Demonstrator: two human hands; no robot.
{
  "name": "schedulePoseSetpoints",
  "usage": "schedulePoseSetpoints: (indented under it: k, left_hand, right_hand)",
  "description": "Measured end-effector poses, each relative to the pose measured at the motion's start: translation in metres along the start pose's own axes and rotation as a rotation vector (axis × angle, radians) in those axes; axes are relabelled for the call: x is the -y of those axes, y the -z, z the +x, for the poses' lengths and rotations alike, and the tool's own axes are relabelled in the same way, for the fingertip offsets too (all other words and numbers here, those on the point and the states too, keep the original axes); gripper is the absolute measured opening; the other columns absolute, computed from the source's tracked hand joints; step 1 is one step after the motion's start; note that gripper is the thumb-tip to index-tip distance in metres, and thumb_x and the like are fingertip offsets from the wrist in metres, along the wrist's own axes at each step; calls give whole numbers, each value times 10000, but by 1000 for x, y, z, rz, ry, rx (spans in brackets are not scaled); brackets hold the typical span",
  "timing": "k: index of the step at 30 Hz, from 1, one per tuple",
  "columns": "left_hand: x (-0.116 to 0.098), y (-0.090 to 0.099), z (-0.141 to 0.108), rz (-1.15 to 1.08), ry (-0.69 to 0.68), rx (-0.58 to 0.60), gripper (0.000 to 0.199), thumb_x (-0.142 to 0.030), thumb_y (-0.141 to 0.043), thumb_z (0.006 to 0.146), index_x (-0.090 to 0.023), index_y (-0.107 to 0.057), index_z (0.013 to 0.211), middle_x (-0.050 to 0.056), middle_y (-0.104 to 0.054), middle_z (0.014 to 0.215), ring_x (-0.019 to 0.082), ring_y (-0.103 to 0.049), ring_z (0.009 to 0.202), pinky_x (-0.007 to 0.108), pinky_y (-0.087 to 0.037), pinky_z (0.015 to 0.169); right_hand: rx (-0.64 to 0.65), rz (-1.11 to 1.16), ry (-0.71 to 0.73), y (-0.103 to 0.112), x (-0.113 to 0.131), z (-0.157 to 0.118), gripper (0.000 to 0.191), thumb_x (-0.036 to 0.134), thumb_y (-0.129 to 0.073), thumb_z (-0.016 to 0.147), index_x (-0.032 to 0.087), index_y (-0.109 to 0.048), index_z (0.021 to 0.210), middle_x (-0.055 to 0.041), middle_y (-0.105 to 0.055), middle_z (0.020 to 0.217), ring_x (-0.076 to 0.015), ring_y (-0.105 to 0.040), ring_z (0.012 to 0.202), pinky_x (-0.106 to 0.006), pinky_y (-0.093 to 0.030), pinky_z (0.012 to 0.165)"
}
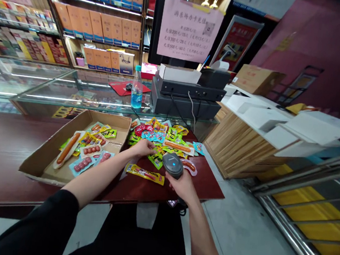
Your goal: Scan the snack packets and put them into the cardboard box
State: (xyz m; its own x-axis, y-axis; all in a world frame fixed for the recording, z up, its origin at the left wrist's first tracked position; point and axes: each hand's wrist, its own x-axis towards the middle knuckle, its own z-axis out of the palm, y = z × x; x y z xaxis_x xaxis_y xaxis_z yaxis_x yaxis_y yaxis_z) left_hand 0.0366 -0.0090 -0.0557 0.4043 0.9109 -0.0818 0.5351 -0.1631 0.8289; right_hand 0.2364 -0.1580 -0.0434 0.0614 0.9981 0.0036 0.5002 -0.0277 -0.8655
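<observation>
My right hand (181,183) is wrapped round the handle of a dark grey barcode scanner (172,165) above the front of the red-brown table. My left hand (143,147) has its fingers pinched together at a green packet (156,160) beside the snack pile. Colourful snack packets (153,136) and a long wrapped sausage (178,147) lie behind my hands. A yellow packet (145,174) rests nearer the table's front edge. To the right of the scanner is a curved wrapped sausage (189,167). Several wrapped sausages (92,150) lie inside an open cardboard box (42,173) at the left.
Behind the table stands a glass counter (100,91) with a blue-capped bottle (137,93), a cash drawer (184,106) and a monitor bearing a pink notice (188,31). A wooden cabinet (241,144) is at the right, near metal rails (301,240).
</observation>
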Motion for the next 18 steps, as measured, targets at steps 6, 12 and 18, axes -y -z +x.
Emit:
schedulePoseSetpoints:
  k: [6,12,18]
  left_hand:
    - [-8,4,1,-433,34,-184,406,-419,-836,501,-117,-683,726,-40,-557,578,64,-445,519,195,-335,508]
    - [-10,7,4,-667,62,-225,485,-371,-883,423,-122,-664,777,-10,-628,626,86,-528,561,201,-396,535]
    - [-10,7,4,-688,59,-237,427,-335,-873,441,-118,-658,740,-24,-605,578,68,-499,498,188,-384,487]
  right_hand:
    - [2,1,17,-2,5,-4,232,395,-635,765,170,-636,823,-10,-631,512,-210,-623,462,-276,-461,461]
    - [-16,-45,47,0,9,-5,243,381,-634,766,165,-660,874,-19,-649,537,-215,-645,521,-279,-482,510]
    - [-16,-62,70,-1,9,-5,259,374,-628,766,160,-673,905,-29,-673,580,-227,-670,583,-280,-498,540]
